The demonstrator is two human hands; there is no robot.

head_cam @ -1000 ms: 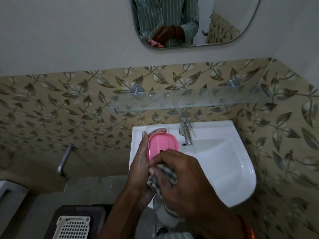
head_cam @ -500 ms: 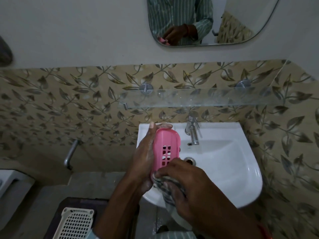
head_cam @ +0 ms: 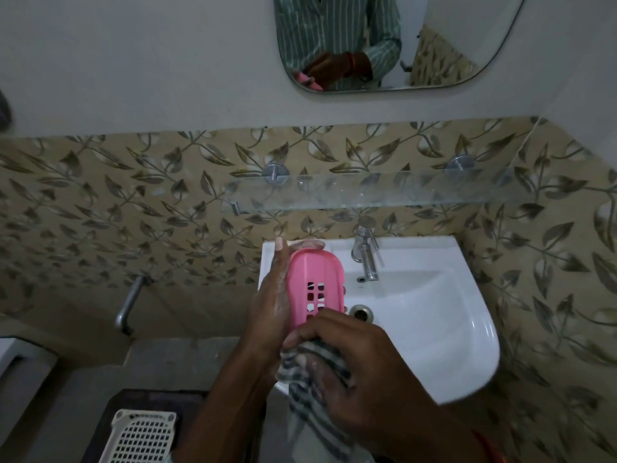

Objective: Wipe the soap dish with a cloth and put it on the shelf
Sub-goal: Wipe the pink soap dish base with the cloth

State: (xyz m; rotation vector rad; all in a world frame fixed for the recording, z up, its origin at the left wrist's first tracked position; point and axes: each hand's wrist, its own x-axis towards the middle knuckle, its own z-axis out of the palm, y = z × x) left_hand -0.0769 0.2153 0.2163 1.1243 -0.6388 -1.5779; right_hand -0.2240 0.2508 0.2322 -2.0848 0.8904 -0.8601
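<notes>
Over the near left of the white sink (head_cam: pixel 434 329), the left hand (head_cam: pixel 270 299) grasps the pink soap dish (head_cam: pixel 315 279) upright by its edges while the right hand (head_cam: pixel 360 369) clutches a striped cloth (head_cam: pixel 310 396) against its near end, below the far glass shelf (head_cam: pixel 384 192).

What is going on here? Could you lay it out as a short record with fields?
place: bathroom, over a white sink
left hand: holds the pink soap dish on edge, slotted side towards the camera
right hand: grips a striped cloth against the dish's lower end
shelf: glass, on the wall above the tap, no dish on it yet
mirror: reflects the person's hands and striped shirt
stage: wiping
</notes>
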